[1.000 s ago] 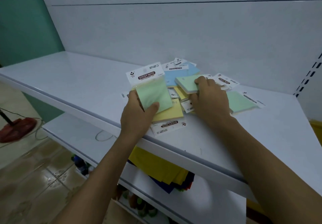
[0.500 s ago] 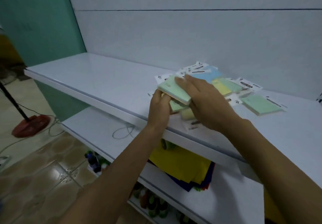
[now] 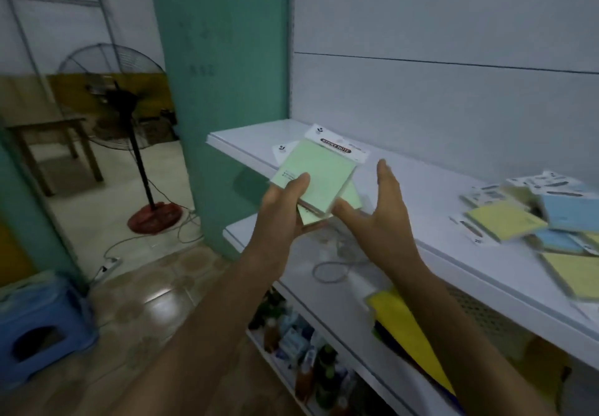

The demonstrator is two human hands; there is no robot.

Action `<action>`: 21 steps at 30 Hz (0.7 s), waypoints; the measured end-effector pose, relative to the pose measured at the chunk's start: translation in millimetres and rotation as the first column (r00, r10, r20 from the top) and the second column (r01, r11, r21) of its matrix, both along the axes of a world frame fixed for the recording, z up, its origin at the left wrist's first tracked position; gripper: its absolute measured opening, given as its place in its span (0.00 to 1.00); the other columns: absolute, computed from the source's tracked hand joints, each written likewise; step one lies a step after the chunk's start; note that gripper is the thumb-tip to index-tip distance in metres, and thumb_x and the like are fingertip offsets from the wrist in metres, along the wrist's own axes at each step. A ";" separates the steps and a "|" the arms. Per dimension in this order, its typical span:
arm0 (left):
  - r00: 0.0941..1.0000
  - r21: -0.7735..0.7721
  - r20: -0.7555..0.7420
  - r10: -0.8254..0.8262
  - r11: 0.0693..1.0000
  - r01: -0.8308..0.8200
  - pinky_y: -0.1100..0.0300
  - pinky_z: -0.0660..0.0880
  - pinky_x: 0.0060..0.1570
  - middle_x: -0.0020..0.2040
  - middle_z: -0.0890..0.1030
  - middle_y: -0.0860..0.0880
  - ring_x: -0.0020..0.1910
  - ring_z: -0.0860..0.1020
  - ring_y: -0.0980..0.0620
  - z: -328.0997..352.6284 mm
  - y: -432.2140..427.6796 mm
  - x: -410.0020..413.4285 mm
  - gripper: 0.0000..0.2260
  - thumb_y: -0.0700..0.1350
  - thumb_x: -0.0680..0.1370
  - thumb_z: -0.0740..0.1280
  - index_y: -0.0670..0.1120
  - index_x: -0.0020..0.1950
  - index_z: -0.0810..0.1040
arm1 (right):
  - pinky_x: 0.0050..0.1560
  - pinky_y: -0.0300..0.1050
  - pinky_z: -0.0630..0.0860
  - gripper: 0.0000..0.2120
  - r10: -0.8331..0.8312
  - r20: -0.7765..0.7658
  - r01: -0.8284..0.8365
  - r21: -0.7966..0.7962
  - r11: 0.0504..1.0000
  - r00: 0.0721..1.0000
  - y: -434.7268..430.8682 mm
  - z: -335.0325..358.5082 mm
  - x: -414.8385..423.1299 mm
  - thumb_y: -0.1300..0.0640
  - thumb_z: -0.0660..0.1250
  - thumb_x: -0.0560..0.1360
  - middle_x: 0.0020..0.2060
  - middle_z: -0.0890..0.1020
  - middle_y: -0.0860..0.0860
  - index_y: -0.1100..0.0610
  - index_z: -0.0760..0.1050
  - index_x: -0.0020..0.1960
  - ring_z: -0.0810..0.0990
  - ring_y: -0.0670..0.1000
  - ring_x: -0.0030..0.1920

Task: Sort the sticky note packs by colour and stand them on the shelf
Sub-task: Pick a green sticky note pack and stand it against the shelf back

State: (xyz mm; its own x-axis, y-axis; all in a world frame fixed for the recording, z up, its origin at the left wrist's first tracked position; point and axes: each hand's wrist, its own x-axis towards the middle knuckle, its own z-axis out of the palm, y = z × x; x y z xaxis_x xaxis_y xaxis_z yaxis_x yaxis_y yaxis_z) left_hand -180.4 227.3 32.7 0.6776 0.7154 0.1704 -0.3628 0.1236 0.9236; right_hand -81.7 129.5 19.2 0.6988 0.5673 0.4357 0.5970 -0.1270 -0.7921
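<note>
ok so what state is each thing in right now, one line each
left hand: grips the green packs
right hand: open, fingers straight, beside the packs
green packs: stacked, tilted, held up, not standing on the shelf
yellow and blue packs: lying flat in a loose pile on the shelf
fan: upright on the floor; running or not, cannot tell

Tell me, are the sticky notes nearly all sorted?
Not nearly. Done: nothing stands on the shelf yet. In hand: the left hand holds a few green packs, the right hand open beside them. Left: yellow and blue packs lie jumbled on the shelf.
</note>
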 end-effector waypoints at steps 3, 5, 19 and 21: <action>1.000 0.067 0.007 0.023 0.997 -0.023 0.57 0.80 0.38 0.46 0.85 0.52 0.44 0.83 0.53 0.6 49.6 -35.8 0.08 0.45 0.78 0.63 0.52 0.56 0.77 | 0.54 0.46 0.79 0.14 0.339 -0.364 -0.275 0.216 0.937 0.867 57.1 0.0 -26.6 0.59 0.68 0.73 0.55 0.83 0.52 0.56 0.78 0.58 0.81 0.56 0.56; 0.996 0.122 -0.029 0.083 0.989 -0.079 0.61 0.79 0.36 0.45 0.85 0.53 0.43 0.83 0.55 -1.6 78.0 -52.5 0.09 0.46 0.78 0.64 0.51 0.57 0.77 | 0.47 0.45 0.81 0.09 0.414 -0.447 -0.294 0.314 0.903 0.793 89.4 0.7 -40.8 0.65 0.67 0.72 0.48 0.85 0.56 0.58 0.79 0.52 0.83 0.56 0.49; 0.984 -0.255 0.088 0.156 0.958 -0.128 0.64 0.79 0.33 0.42 0.84 0.49 0.37 0.83 0.56 -5.4 238.8 -20.1 0.06 0.39 0.75 0.67 0.45 0.51 0.78 | 0.41 0.56 0.81 0.13 0.253 -0.554 -0.136 0.244 0.960 0.793 208.3 20.5 26.1 0.66 0.66 0.70 0.48 0.83 0.60 0.64 0.71 0.55 0.83 0.55 0.38; 0.992 -0.249 0.094 0.089 0.966 -0.063 0.65 0.78 0.32 0.40 0.85 0.50 0.37 0.83 0.56 -0.2 248.0 7.4 0.07 0.38 0.75 0.67 0.45 0.52 0.78 | 0.37 0.46 0.82 0.13 0.246 -0.531 -0.138 0.235 0.962 0.811 217.1 31.4 57.4 0.66 0.66 0.72 0.49 0.83 0.58 0.62 0.70 0.55 0.85 0.51 0.39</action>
